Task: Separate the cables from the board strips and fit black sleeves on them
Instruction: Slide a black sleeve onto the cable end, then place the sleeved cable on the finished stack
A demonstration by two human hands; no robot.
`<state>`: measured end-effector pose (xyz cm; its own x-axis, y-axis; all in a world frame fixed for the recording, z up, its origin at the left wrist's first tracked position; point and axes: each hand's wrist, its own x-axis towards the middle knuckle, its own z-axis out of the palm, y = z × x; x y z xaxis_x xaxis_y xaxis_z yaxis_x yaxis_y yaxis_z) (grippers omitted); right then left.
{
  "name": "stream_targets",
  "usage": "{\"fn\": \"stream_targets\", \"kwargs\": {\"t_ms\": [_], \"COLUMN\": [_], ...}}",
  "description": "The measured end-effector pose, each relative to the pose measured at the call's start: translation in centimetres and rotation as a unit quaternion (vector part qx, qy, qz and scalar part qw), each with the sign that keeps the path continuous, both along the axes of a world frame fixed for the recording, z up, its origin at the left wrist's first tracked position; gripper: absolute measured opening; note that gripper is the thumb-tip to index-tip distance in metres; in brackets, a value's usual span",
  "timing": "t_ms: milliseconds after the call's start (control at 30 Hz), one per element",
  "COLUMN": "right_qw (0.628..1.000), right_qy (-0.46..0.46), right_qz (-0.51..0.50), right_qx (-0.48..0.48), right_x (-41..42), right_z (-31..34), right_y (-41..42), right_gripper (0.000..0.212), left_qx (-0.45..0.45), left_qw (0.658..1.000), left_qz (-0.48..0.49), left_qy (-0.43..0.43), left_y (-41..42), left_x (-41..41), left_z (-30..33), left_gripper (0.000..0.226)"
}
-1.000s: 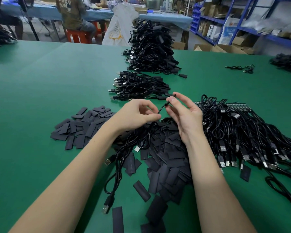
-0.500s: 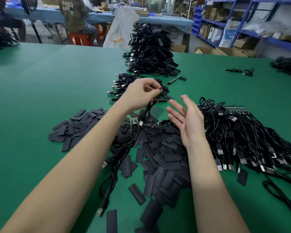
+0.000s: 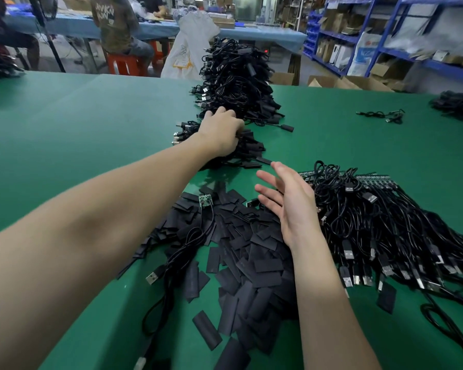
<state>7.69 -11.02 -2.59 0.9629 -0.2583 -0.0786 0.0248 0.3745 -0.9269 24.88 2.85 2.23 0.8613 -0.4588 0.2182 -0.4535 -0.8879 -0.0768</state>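
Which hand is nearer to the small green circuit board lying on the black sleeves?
Right. The right hand hangs open just beside the board; the left hand is farther away, resting on the cable pile.

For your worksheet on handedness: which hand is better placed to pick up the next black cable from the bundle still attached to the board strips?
Probably the right hand: open, empty, beside that black cable bundle. The left hand rests far off on the finished cable pile.
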Motion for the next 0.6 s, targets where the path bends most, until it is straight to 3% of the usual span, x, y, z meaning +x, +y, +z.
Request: {"fn": "stream_targets", "kwargs": {"t_ms": [133, 267, 367, 533, 600], "right_qw": [1.0, 1.0, 0.999, 0.996, 0.994], "right_qy": [0.005, 0.011, 0.015, 0.006, 0.001], "right_qz": [0.006, 0.007, 0.004, 0.013, 0.024], "right_qx": [-0.007, -0.02, -0.04, -0.087, -0.109], "right_x": [-0.1, -0.1, -0.1, -0.5, -0.4], "right_z": [0.1, 0.3, 0.4, 0.5, 0.5], "right_y": [0.1, 0.1, 0.2, 0.7, 1.0], "right_gripper": [0.02, 0.02, 0.018, 0.015, 0.013], "left_qx": [-0.144, -0.33, -0.308, -0.162, -0.159], "left_qw": [0.988, 0.942, 0.95, 0.966, 0.962], "left_qz": [-0.026, -0.018, 0.036, 0.091, 0.097], "left_qy": [-0.051, -0.055, 0.045, 0.182, 0.198], "left_y": [0.8, 3.0, 5.1, 7.1, 7.4], "left_x": [-2.8, -7.9, -10.8, -12.7, -12.8], "left_z": [-0.1, -0.5, -1.5, -3.3, -3.5], "left_gripper": [0.038, 0.019, 0.006, 0.016, 0.022]}}
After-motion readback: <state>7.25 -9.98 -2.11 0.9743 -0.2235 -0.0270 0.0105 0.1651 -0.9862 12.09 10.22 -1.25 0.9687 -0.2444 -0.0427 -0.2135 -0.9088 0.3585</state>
